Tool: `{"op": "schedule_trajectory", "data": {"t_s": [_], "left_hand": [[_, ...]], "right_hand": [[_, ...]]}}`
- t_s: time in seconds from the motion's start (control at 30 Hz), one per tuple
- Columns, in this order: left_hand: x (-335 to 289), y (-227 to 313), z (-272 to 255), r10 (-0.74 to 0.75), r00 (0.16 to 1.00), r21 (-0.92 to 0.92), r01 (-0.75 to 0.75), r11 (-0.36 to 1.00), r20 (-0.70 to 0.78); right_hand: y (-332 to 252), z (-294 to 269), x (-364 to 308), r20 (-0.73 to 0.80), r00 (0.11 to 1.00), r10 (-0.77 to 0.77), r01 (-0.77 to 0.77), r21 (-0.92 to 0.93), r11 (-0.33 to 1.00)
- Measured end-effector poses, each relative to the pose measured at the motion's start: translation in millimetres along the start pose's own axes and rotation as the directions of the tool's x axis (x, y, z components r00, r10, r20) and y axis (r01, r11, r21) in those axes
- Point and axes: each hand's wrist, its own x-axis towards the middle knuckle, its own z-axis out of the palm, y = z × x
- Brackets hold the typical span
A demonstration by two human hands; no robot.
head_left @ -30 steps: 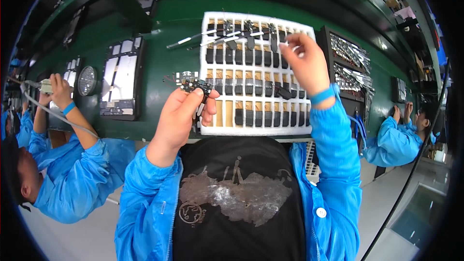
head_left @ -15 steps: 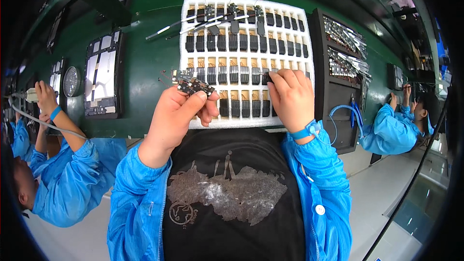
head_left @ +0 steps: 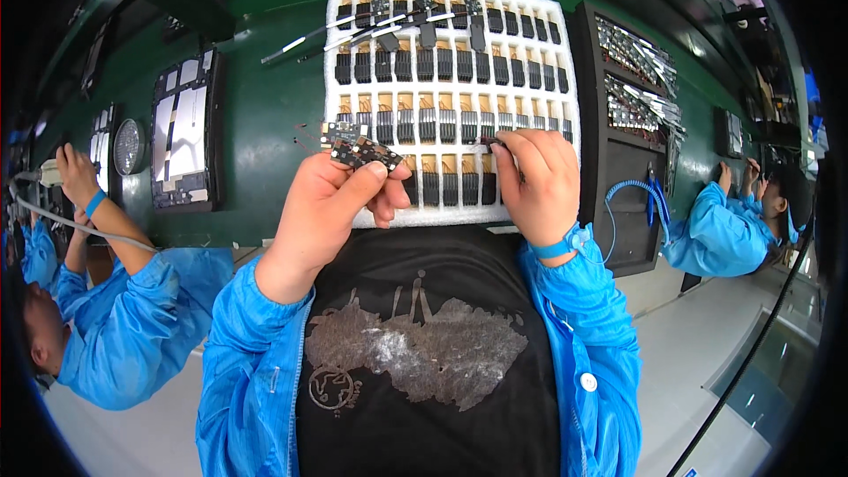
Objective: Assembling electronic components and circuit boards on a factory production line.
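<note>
- So, the left hand (head_left: 331, 203) is grasping some small dark circuit boards (head_left: 369, 159), thumb on top and fingers curled underneath; they look like two overlapped, with thin reddish wires (head_left: 306, 137) sticking out to the left; all of it sits over the lower left edge of the foam tray
- right hand (head_left: 543, 185) is pinching a small dark part (head_left: 486, 140) between thumb and fingertips, over the third row down, right of the middle; most of that part is hidden, so I can't tell what kind it is
- white foam tray (head_left: 450, 88) is split into four rows of narrow slots; nearly every visible slot has black rectangular modules (head_left: 426, 66) in it, with tan bits and thin coppery wires showing above them
- a few long black-and-white strips (head_left: 305, 41) with little boards on their ends lie across the tray's top rows and poke out past its left edge
- black partitioned bin (head_left: 594, 79) stands just right of the foam; two upper compartments are heaped with silvery strips and small boards (head_left: 632, 57); blue-handled pliers (head_left: 655, 199) are down by the lower one
- green worktop (head_left: 274, 115) under everything; on the left, a black-framed panel with silver plates (head_left: 183, 137) and a round dish (head_left: 130, 147)
- co-workers in blue smocks on both sides (head_left: 141, 327) (head_left: 720, 234); pale floor (head_left: 662, 344) below
</note>
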Motion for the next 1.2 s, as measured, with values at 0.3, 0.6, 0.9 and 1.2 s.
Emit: {"op": "schedule_trajectory", "data": {"t_s": [0.3,0.6,0.9,1.2], "left_hand": [[0.2,1.0,7.4,-0.019,1.0,0.017,0.019,1.0,0.01],[0.9,-1.9,10.8,-0.027,0.999,0.002,0.027,1.0,0.023],[1.3,-1.8,14.0,-0.042,0.999,-0.001,0.042,0.999,0.026],[-0.8,-3.3,18.1,-0.086,0.996,-0.024,0.087,0.996,0.037]], "right_hand": [[-5.5,-0.1,-5.9,0.075,0.958,0.278,-0.288,0.268,0.92],[-38.3,-34.1,7.3,0.497,0.733,0.464,-0.642,0.732,0.23],[-42.0,-27.8,-0.5,0.665,0.677,0.317,-0.707,0.707,0.025],[-57.7,-24.3,0.1,0.625,0.732,0.271,-0.678,0.707,0.202]]}}
